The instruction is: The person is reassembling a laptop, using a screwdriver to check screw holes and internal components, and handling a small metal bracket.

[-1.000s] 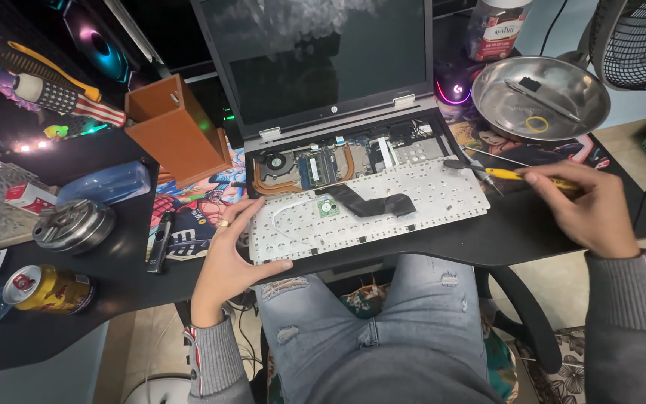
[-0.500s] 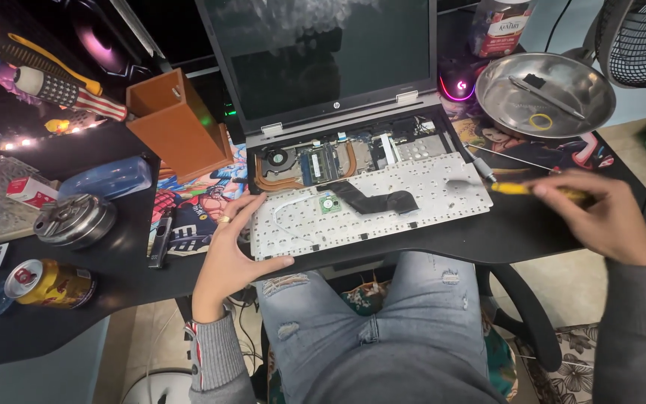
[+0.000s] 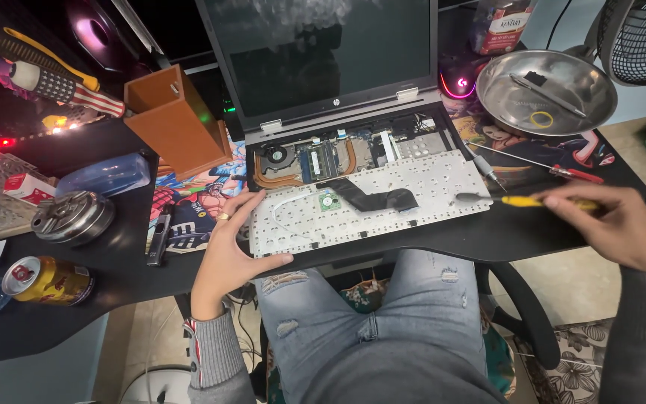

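An open laptop (image 3: 323,67) stands on the black desk (image 3: 114,277), its keyboard (image 3: 383,206) flipped face down toward me over the palm rest, baring the fan and boards (image 3: 315,158). A black ribbon cable (image 3: 371,198) lies across the keyboard's white back. My left hand (image 3: 229,251) rests on the keyboard's left front corner, thumb along its edge. My right hand (image 3: 618,224) holds a yellow-handled screwdriver (image 3: 521,200) whose tip points at the keyboard's right edge.
A steel bowl (image 3: 547,93) with small parts sits at the back right, a red-handled screwdriver (image 3: 555,166) below it. A brown wooden box (image 3: 173,120), a round metal tin (image 3: 72,217), a drink can (image 3: 46,278) and a fan (image 3: 644,37) surround the laptop.
My right hand has lifted the yellow screwdriver off the desk and swung its tip leftward to the keyboard's right edge. My left hand has stayed on the keyboard's corner.
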